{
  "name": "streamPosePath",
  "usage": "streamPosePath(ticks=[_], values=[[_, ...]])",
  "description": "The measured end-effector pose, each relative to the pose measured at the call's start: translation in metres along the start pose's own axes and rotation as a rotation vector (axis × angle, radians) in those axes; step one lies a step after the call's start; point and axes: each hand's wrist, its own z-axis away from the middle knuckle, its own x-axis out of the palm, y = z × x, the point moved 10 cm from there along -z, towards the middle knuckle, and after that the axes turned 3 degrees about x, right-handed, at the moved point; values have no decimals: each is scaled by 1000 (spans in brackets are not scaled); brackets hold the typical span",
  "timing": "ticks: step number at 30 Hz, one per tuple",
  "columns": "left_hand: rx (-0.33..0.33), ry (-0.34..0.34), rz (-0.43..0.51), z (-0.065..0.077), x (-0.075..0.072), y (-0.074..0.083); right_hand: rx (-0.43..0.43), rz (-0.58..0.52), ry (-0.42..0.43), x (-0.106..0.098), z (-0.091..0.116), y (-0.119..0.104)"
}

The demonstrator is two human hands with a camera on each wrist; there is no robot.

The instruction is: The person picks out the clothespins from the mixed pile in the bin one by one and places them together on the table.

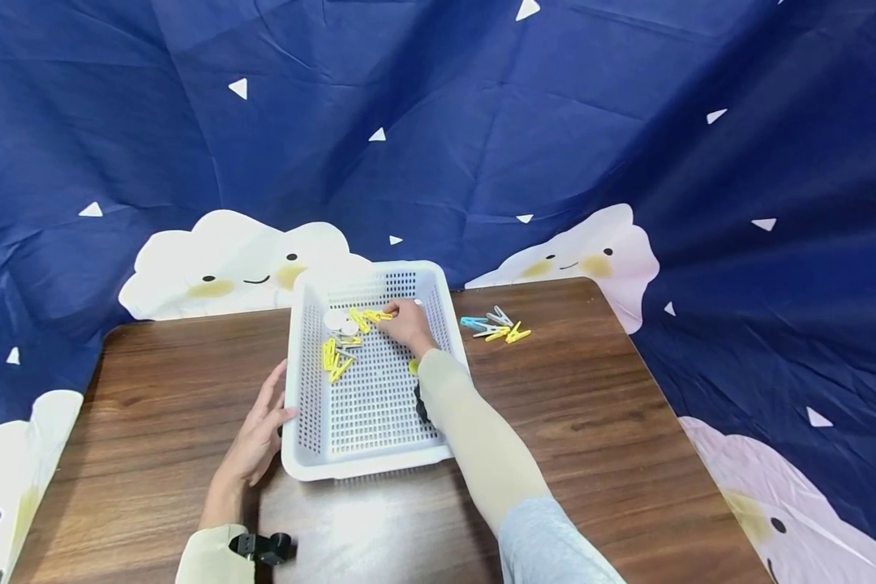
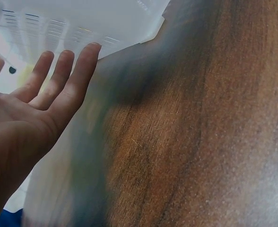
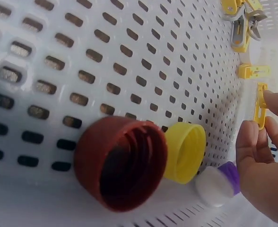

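Note:
A white perforated plastic basket (image 1: 368, 469) stands on the table. Inside it, toward the far end, my right hand (image 1: 411, 326) pinches a yellow clothespin (image 3: 260, 106) between thumb and fingertips. More yellow clothespins (image 1: 341, 369) lie along the basket's left part, beside white round pieces (image 1: 334, 319). The right wrist view shows a dark red bottle cap (image 3: 94, 163), a yellow cap (image 3: 192, 153), a white cap (image 3: 214, 187) and a purple cap (image 3: 230, 174) by one wall. My left hand (image 1: 257, 438), fingers extended, rests against the basket's left outer side.
To the basket's right, a small group of clothespins lies on the wooden table (image 1: 577, 422): a blue one (image 1: 474, 323), grey ones (image 1: 500, 316) and yellow ones (image 1: 517, 334). A dark blue curtain (image 1: 423, 97) with clouds hangs behind the table.

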Motion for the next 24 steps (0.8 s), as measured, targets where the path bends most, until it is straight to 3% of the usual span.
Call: streamPosePath(ticks=[10,15,24], values=[[4,-2,-4,0,0,-1,-3,-91,-1,-6,4,-10],[24,-21,6,1,1,0,-27,-133,16,-14,7,-20],[1,-7,-6,-1,-1,-2,-103,-211,42,-32,18,-35]])
